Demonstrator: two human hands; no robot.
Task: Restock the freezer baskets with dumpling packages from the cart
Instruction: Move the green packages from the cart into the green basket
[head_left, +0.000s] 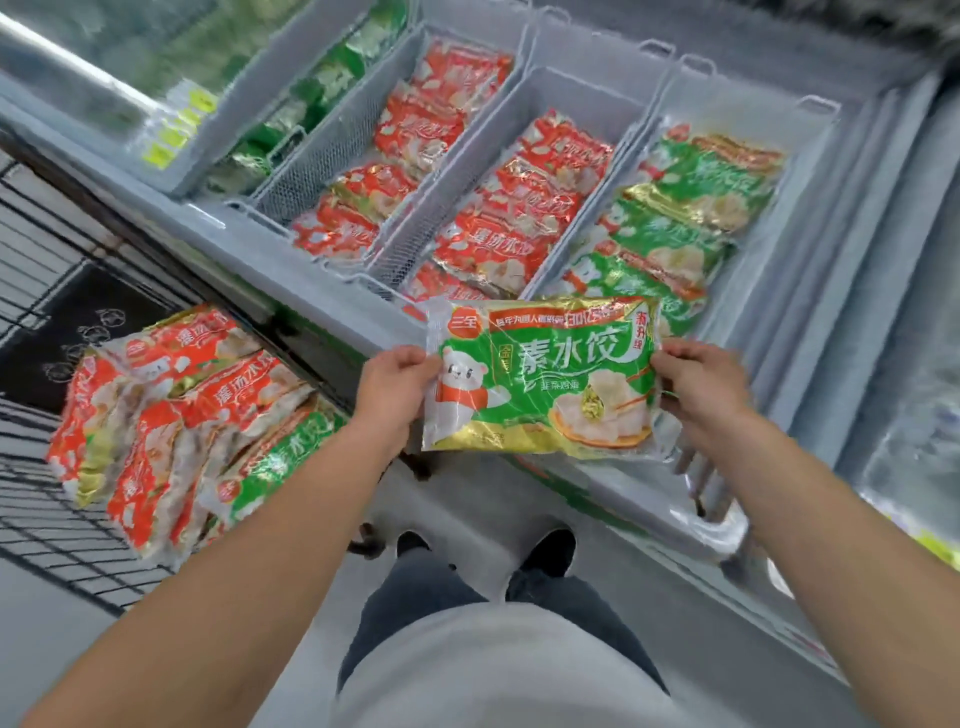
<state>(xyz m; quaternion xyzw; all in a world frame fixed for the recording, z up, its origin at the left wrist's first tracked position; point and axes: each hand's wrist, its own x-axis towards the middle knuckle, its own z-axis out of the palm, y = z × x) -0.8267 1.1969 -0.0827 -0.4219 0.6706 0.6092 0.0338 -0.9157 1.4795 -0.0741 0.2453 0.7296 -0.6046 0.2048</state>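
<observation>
I hold a green dumpling package (543, 379) flat in front of me over the freezer's front edge. My left hand (392, 387) grips its left side and my right hand (698, 384) grips its right side. Just beyond it is the rightmost freezer basket (769, 111), filled with green packages (675, 223). Two baskets to its left hold red packages (519, 218) (395, 156). At the left, the wire cart (47, 525) carries a pile of red packages (171, 395) and one green package (280, 462).
A further basket (291, 124) at the far left of the freezer holds darker green bags. The freezer's grey rim (291, 280) runs diagonally between cart and baskets. A frosted glass lid (904, 395) lies at the right. My legs and shoes are below.
</observation>
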